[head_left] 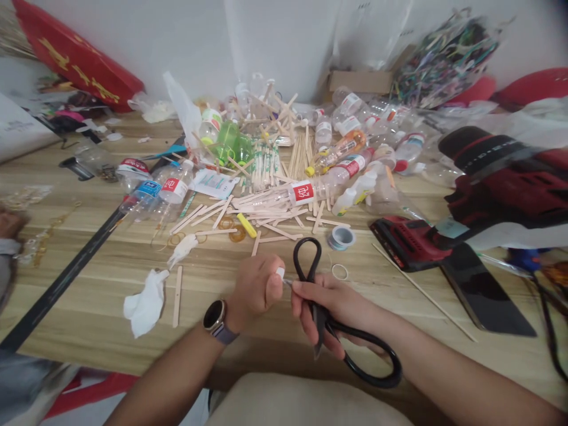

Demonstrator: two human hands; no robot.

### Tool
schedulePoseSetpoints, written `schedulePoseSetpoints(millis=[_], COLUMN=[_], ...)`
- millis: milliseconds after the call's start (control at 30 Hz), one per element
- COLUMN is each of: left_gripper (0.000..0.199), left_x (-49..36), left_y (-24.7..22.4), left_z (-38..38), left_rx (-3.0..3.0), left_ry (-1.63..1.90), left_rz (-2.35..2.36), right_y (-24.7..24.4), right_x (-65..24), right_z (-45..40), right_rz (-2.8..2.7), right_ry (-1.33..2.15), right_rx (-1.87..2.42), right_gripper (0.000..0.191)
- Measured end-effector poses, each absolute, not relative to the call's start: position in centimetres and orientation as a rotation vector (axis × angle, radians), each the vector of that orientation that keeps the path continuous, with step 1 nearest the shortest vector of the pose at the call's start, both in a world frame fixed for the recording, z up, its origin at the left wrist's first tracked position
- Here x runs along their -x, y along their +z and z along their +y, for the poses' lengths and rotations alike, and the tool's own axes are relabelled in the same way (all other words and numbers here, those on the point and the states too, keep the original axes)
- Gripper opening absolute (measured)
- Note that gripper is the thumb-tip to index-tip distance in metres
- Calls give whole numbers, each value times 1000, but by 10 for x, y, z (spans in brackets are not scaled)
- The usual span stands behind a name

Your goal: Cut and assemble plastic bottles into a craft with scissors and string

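Observation:
My left hand [261, 285], with a watch on its wrist, is closed round a small white piece [280, 273]; its kind is mostly hidden. My right hand [331, 302] grips black-handled scissors [320, 322] across the palm, blades pointing down towards me. Its thumb and forefinger also pinch a thin, pale strand or tip that reaches to the left hand. Both hands are close together over the table's front edge. Just beyond the right hand lie a pale ring [339, 272] and a spool of wire or thread [341, 238].
Wooden sticks [202, 219] and plastic bottles [306, 190] are heaped at the back. A red-black power drill [497, 189] stands at right, beside a dark phone [490, 290]. Crumpled tissue [145, 302] and a long black strip [66, 275] lie left. Another person's hand [9, 223] shows far left.

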State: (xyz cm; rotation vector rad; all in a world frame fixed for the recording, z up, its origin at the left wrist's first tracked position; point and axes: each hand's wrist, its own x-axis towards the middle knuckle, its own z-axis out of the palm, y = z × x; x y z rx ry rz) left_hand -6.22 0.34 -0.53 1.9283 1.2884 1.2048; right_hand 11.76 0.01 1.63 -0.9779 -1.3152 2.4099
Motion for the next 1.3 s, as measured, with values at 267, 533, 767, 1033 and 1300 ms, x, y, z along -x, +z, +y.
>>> schedulePoseSetpoints(millis=[267, 533, 767, 1033, 1300], left_gripper=[48, 55, 52, 54, 40], left_x=[62, 55, 56, 56, 57], left_y=[-7, -7, -10, 1, 6], left_z=[25, 17, 12, 9, 6], left_rx=[-1302, -1079, -1165, -1451, -1839], left_ry=[1333, 1134, 1010, 872, 782], left_rz=[1283, 1052, 1087, 1206, 1385], right_y=[14, 19, 13, 12, 13], right_x=[-126, -114, -111, -113, -126], right_z=[0, -5, -6, -4, 2], right_rz=[-1206, -1432, -1808, -2247, -2516], right_ry=[2241, 1846, 1492, 858, 666], right_rx=[1066, 1218, 1297, 1315, 1282], right_gripper=[56, 56, 42, 36, 16])
